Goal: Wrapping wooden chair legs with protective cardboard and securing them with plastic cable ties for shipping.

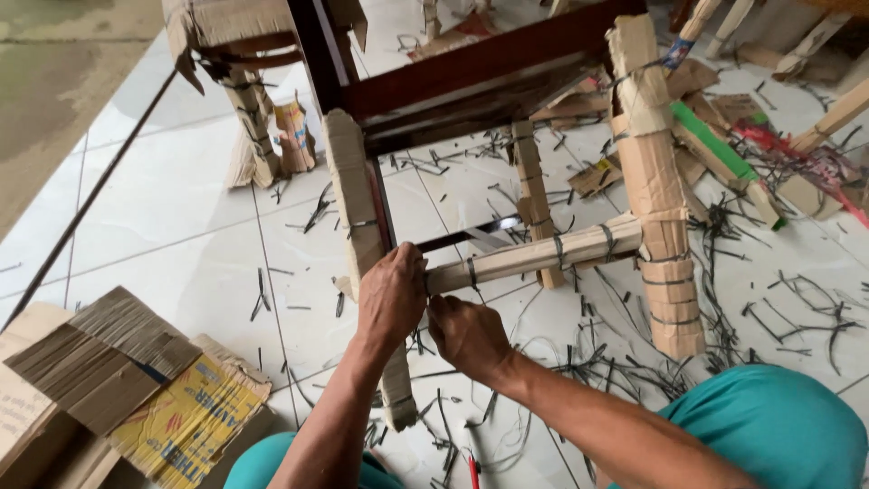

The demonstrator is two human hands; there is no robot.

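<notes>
Cardboard pile (136, 380) near left on tiled floor (181, 235). Left hand (391, 294) clamped around near end of wrapped rail (543, 254), centre. Right hand (466, 333) just beside it, touching rail's underside; grip unclear. Rail runs right to wrapped leg (656, 190). Strap scraps (724, 272) litter right.

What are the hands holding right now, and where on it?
Both the left hand and right hand grip the near end of the cardboard-wrapped crossbar, where it meets the wrapped leg.

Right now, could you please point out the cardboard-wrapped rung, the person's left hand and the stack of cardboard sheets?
cardboard-wrapped rung (543, 254): head view, mid-length.
left hand (391, 294): head view, back of hand.
stack of cardboard sheets (109, 358): head view, top sheet.
</notes>
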